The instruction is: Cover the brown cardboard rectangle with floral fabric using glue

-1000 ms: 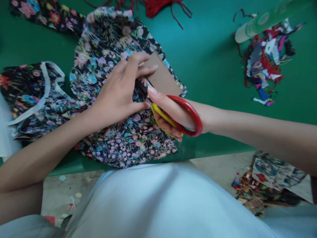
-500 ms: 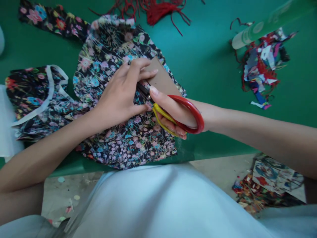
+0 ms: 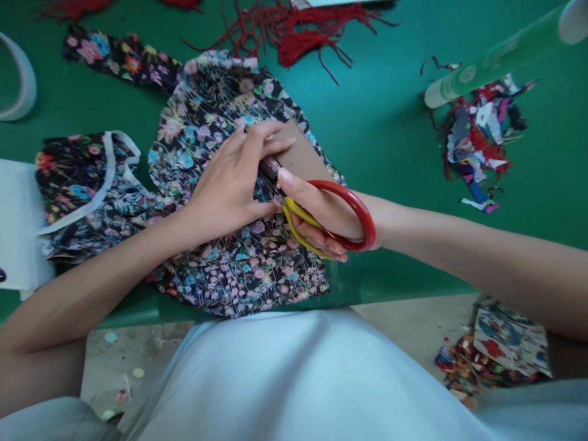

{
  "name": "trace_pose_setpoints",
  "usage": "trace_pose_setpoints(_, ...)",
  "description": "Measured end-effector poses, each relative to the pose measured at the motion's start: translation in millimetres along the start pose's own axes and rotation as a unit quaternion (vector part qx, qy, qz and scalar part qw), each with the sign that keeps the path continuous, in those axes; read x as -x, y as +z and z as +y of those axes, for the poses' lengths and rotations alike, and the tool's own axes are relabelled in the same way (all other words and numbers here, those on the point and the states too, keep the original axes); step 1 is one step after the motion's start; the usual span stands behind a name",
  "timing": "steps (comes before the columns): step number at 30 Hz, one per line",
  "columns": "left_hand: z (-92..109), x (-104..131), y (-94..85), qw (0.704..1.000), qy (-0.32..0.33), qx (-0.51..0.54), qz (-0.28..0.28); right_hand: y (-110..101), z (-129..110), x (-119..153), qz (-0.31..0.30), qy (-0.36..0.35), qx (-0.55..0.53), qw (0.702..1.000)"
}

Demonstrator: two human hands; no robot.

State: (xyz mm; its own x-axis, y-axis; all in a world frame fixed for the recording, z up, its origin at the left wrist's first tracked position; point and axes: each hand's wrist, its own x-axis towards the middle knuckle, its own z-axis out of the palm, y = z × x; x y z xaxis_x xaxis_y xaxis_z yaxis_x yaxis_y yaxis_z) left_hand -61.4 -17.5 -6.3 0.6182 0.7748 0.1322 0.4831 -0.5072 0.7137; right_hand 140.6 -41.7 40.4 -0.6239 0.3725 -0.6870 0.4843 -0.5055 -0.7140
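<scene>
My right hand (image 3: 316, 211) grips a pair of scissors (image 3: 358, 205) with one red and one yellow handle, its thumb through the red loop. Their dark blades point up and left, partly under my left hand (image 3: 232, 177). That hand lies palm down on dark flowered cloth (image 3: 239, 266), thumb spread away from the fingers, and its fingertips rest on a brown cardboard piece (image 3: 301, 150). The cardboard lies on the cloth; its left part is hidden by the hand. How far the blades are apart I cannot make out.
Red strings with tassels (image 3: 298, 46) lie at the back of the green table (image 3: 390, 153). A green bottle (image 3: 500, 55) is near a heap of cloth scraps (image 3: 482, 135) at right. White-edged flowered cloth (image 3: 78, 190), a white box (image 3: 21, 226) and a tape roll (image 3: 25, 79) are at left.
The view has shifted, so the table items appear slightly lower and more of the tape roll shows. Both hands, scissors and cardboard keep nearly the same position on the cloth.
</scene>
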Motion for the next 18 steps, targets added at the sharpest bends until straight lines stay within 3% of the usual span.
trace_pose_setpoints(8,14.6,7.5,-2.6,0.991,-0.02,0.018,0.128,4.9,-18.5,5.5,0.019,0.051,-0.021,0.998)
trace_pose_setpoints(11,13.2,9.9,-3.8,0.982,-0.05,-0.038,0.176,5.6,-18.7,5.3,0.031,0.051,-0.011,0.998)
trace_pose_setpoints(13,11.6,10.9,-3.1,0.98,-0.054,-0.096,0.166,5.3,-16.5,4.4,0.03,0.047,-0.009,0.998)
trace_pose_setpoints(18,12.3,12.9,2.3,0.977,-0.122,-0.159,0.068,4.3,-13.1,3.1,0.03,0.045,-0.024,0.998)
